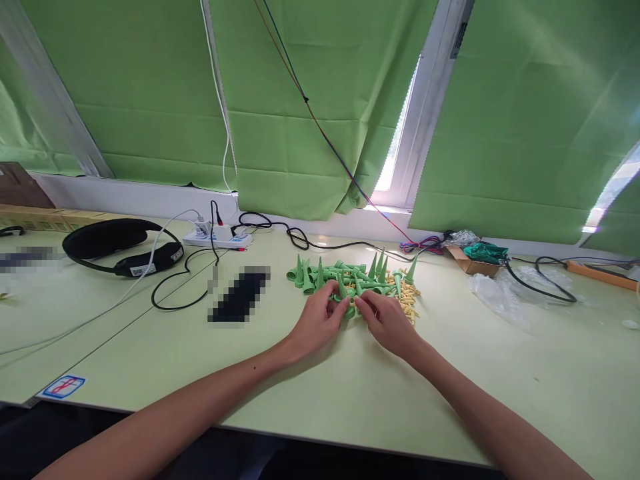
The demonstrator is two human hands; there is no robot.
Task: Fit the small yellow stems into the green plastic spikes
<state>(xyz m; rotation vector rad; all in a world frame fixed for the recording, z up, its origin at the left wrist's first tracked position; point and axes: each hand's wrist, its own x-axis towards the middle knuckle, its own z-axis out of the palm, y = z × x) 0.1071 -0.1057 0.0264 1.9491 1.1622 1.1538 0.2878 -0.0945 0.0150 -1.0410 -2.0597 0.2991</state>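
My left hand [320, 317] is closed on a green plastic cone [342, 287], its pointed end upward, between thumb and fingers. Close beside it, my right hand [389, 321] is pinched, its fingertips almost meeting the left thumb. Whatever lies in that pinch is too small to make out. Just behind both hands is a heap of green cones [327, 272], some standing on their wide ends and others lying down. Small yellow pointed pieces [410, 303] are scattered along the heap's right side, partly hidden by my right hand.
A dark blurred flat object [240, 295] lies left of the heap. Farther left are a black headset [123, 247] and a white power strip [217, 239] with cables. At the right stand a small cardboard box [471, 259] and clear plastic wrap [497, 297]. Green blinds hang behind the table.
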